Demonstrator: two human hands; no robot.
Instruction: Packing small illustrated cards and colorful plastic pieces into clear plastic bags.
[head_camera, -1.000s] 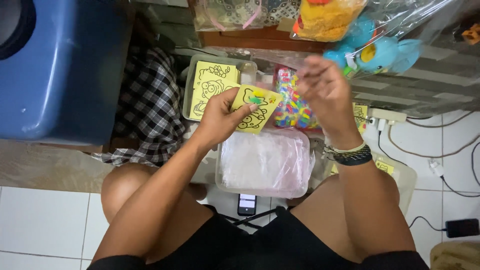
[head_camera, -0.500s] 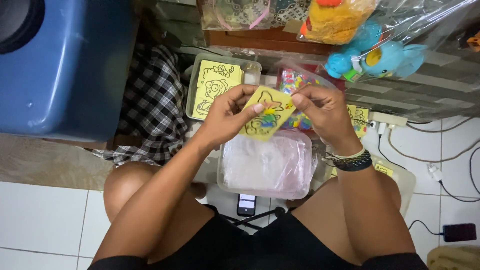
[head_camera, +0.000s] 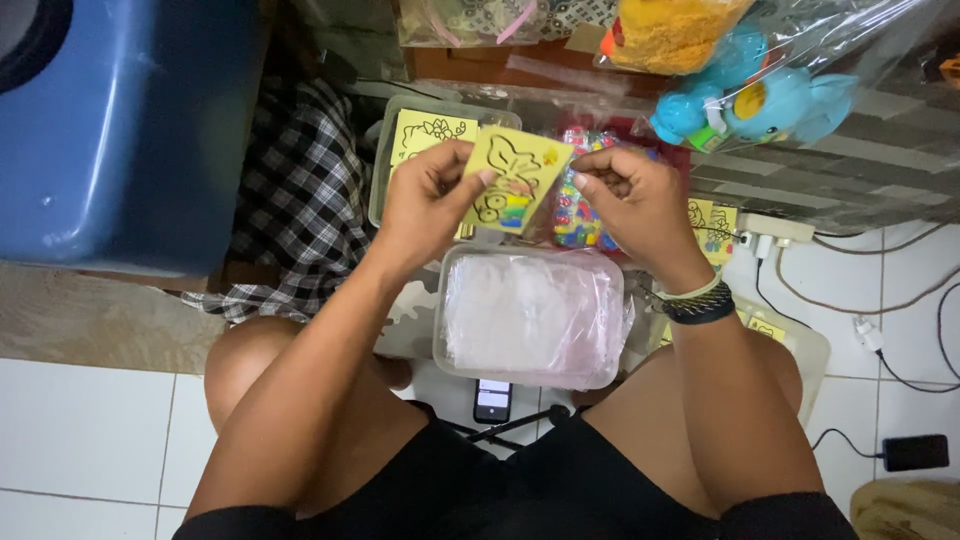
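- Nearest the camera, the person's bare knees spread to either side, with a small phone (head_camera: 492, 399) lying on the white tile floor (head_camera: 90, 420) between them.
- Just beyond the phone sits a clear plastic box (head_camera: 530, 315) filled with thin transparent bags.
- Above that box, the left hand (head_camera: 428, 200) pinches the yellow card (head_camera: 515, 175) by its left edge, fingers closed on it, thumb on the face.
- The right hand (head_camera: 635, 205) is at the card's right edge, its fingers curled narrowly together and touching the card; a dark wristband (head_camera: 700, 303) circles that wrist.
- The yellow card is held in the air, tilted: its long axis runs from lower left to upper right, the printed cartoon outline facing the camera, with coloured patches near the lower end.
- Behind the card lies a tray (head_camera: 385, 165) holding more yellow cards, and a bag of coloured beads (head_camera: 580, 215) beside it.
- Farthest off, a blue toy (head_camera: 780, 100) in plastic wrap lies at upper right and a blue bin (head_camera: 120, 130) at left.
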